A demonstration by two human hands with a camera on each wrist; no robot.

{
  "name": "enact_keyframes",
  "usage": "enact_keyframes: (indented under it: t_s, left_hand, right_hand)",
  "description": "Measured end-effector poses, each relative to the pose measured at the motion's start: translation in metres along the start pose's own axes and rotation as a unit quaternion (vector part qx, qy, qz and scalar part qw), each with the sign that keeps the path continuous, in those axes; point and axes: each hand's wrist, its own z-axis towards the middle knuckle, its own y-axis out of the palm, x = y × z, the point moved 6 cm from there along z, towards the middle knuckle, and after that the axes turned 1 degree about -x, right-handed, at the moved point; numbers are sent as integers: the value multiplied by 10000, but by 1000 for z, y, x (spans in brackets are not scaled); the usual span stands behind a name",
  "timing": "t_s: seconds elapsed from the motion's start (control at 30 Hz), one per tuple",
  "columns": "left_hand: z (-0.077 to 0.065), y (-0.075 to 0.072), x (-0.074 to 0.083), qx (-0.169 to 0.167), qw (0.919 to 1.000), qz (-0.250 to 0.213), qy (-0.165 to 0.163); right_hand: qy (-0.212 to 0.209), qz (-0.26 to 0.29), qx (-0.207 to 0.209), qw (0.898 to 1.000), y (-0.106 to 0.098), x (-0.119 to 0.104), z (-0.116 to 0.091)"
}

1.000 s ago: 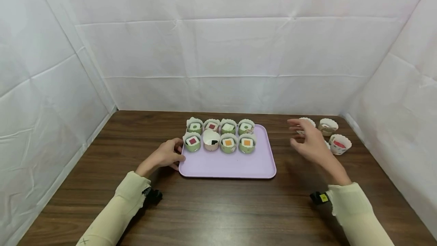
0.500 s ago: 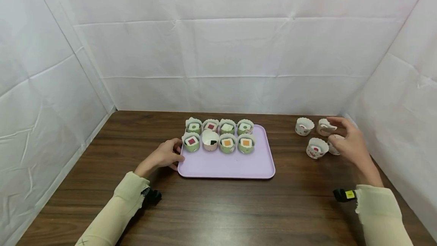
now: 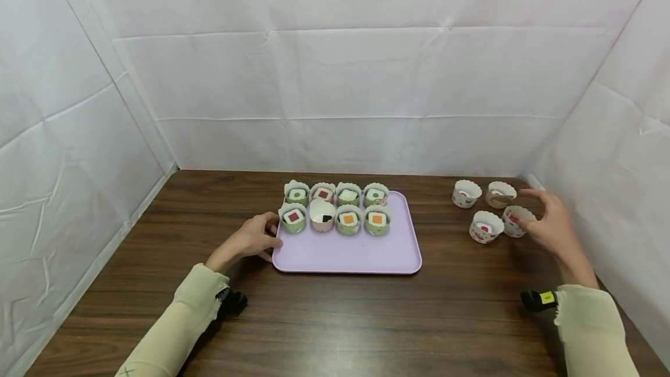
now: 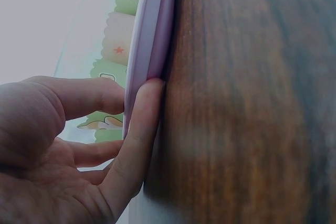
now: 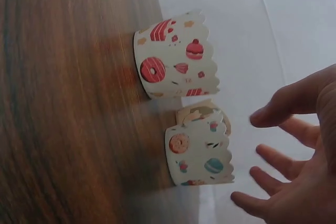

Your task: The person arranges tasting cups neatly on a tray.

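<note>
In the head view my left hand [image 3: 251,237] pinches the left rim of a lilac tray [image 3: 345,256]. The left wrist view has the thumb over the tray's rim [image 4: 139,56] and a finger against its underside. Rows of paper baking cups [image 3: 348,227] stand on the tray, holding white pieces with orange, red or green centres; one has a black patch. At the right, my right hand [image 3: 555,231] is beside a patterned paper cup [image 3: 510,227] with something red inside. The right wrist view shows spread, bent fingers apart from that cup [image 5: 197,153], holding nothing.
Three more paper cups stand near it: one in front left [image 3: 484,234], one at back left [image 3: 466,198], and a brownish one [image 3: 497,199] behind. The dark wooden table [image 3: 335,324] is bounded by white cloth walls [image 3: 356,74] at the back and sides.
My right hand has moved rightward across the loose cups, to the right side of the front right one, uncovering the others. The left hand stays at the tray's edge.
</note>
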Motion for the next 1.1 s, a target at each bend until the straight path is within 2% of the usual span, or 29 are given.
enact_keyframes:
  t_s: [0.2,0.43,0.7,1.1]
  left_hand:
    - [-1,-1,1,2,10000,8,30]
    - [0,0,2,8,10000,26,19]
    - [-3,1,1,-8,10000,62,-9]
    - [-1,0,1,0,10000,53,-21]
  right_hand:
    - [-249,-267,-318,9988,7,11,2]
    - [-371,-297,-566,9973,15,19,2]
    - [146,-437,-880,9951,25,32,-1]
    - [535,-663,-920,9921,27,34,-1]
